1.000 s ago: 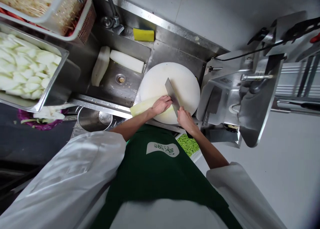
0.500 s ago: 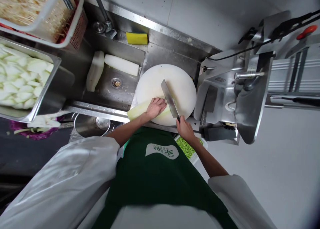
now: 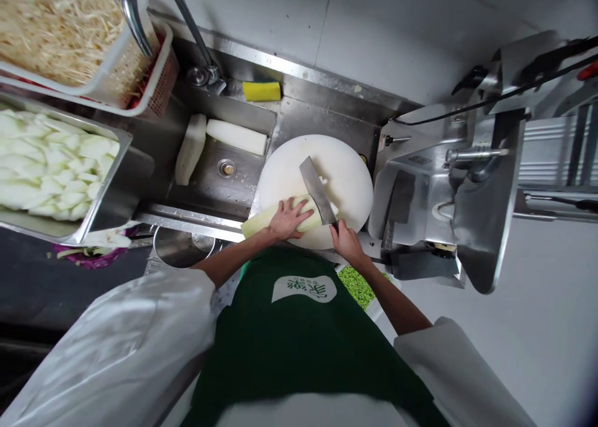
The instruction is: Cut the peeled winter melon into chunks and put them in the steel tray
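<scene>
A long, pale green peeled gourd [image 3: 261, 222] lies across the round white cutting board [image 3: 350, 165], its left end jutting past the board's edge. Across its top my left hand [image 3: 286, 220] rests with spread fingers, thumb on the near side, holding it down. My right hand [image 3: 348, 242] is closed round the handle of a cleaver [image 3: 315, 187]. The blade crosses the gourd near its right end, just right of my left fingers. Whether the edge has entered the flesh is hidden. A few small white bits lie beside the blade.
Left of the board, a sink [image 3: 210, 193] holds two peeled white gourds [image 3: 237, 136]. A steel pan of sliced pieces [image 3: 56, 165] and a basket of sprouts [image 3: 60, 35] stand further left. A metal slicer [image 3: 420, 190] stands close on the right, a green-filled tub [image 3: 357, 287] below.
My left hand's fingers have spread wider over the gourd. The cleaver blade has tipped over, showing more of its flat face. The whole view has shifted slightly.
</scene>
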Tool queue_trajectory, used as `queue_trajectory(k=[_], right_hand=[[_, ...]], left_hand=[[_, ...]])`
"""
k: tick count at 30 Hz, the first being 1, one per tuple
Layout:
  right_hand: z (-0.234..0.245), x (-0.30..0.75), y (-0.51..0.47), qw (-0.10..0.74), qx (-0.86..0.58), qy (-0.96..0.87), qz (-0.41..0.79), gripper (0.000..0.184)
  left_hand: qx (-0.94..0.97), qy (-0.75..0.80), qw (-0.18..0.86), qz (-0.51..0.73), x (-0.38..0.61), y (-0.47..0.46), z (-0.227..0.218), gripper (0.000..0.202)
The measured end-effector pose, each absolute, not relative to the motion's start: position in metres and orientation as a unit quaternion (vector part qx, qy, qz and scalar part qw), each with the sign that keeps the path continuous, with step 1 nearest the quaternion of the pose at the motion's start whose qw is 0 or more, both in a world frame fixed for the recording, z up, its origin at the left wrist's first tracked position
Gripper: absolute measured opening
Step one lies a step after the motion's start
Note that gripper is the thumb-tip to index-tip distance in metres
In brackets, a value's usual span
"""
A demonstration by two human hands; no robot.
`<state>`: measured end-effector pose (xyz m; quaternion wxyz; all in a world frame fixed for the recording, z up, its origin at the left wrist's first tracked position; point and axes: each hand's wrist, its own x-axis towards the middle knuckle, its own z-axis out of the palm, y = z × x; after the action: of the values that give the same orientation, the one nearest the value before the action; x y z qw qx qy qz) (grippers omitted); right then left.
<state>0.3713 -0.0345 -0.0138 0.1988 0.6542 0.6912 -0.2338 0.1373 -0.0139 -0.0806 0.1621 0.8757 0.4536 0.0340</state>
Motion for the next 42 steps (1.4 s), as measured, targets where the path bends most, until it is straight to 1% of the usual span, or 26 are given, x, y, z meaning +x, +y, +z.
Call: queue_trajectory(k=[3, 5, 7, 10, 11, 17, 20, 23, 29, 32, 35, 39, 42], right_hand=[[-0.014, 0.396, -0.030, 0.195, 0.667, 0.685, -0.217, 0.032], [-0.014, 0.405, -0.028, 0.202, 0.670, 0.682, -0.214, 0.033], [-0.011, 0.406, -0.026, 0.208, 0.664, 0.682, -0.224, 0.032], [0.000, 0.403, -0.024, 0.210, 0.658, 0.684, -0.234, 0.031], [0.006, 0.403, -0.024, 0.209, 0.658, 0.685, -0.234, 0.031], [0.050, 0.419, -0.048, 0.211, 0.647, 0.695, -0.232, 0.026], [0.062, 0.428, -0.061, 0.228, 0.639, 0.694, -0.239, 0.026], [0.055, 0.426, -0.058, 0.229, 0.631, 0.697, -0.252, 0.025], [0.001, 0.392, -0.026, 0.208, 0.658, 0.680, -0.246, 0.028], [-0.011, 0.386, -0.019, 0.199, 0.659, 0.684, -0.240, 0.030], [-0.003, 0.389, -0.021, 0.198, 0.651, 0.695, -0.234, 0.030], [0.024, 0.396, -0.036, 0.209, 0.653, 0.694, -0.217, 0.031], [0.040, 0.401, -0.049, 0.218, 0.648, 0.694, -0.226, 0.030]], left_hand=[[0.878, 0.449, 0.166, 0.009, 0.148, 0.000, -0.078, 0.094], [0.876, 0.452, 0.169, 0.009, 0.159, 0.012, -0.076, 0.089], [0.873, 0.455, 0.172, 0.029, 0.170, 0.023, -0.076, 0.075], [0.869, 0.456, 0.176, 0.082, 0.183, 0.036, -0.078, 0.041], [0.867, 0.455, 0.177, 0.097, 0.185, 0.039, -0.080, 0.037], [0.875, 0.445, 0.145, 0.127, 0.193, 0.046, -0.088, 0.032], [0.879, 0.440, 0.134, 0.123, 0.193, 0.046, -0.089, 0.031], [0.882, 0.436, 0.132, 0.122, 0.192, 0.046, -0.087, 0.033], [0.883, 0.426, 0.148, 0.128, 0.190, 0.047, -0.085, 0.036], [0.875, 0.433, 0.161, 0.146, 0.189, 0.046, -0.086, 0.038], [0.871, 0.439, 0.162, 0.153, 0.190, 0.045, -0.087, 0.040], [0.872, 0.439, 0.150, 0.156, 0.191, 0.045, -0.088, 0.039], [0.873, 0.436, 0.147, 0.160, 0.191, 0.045, -0.089, 0.037]])
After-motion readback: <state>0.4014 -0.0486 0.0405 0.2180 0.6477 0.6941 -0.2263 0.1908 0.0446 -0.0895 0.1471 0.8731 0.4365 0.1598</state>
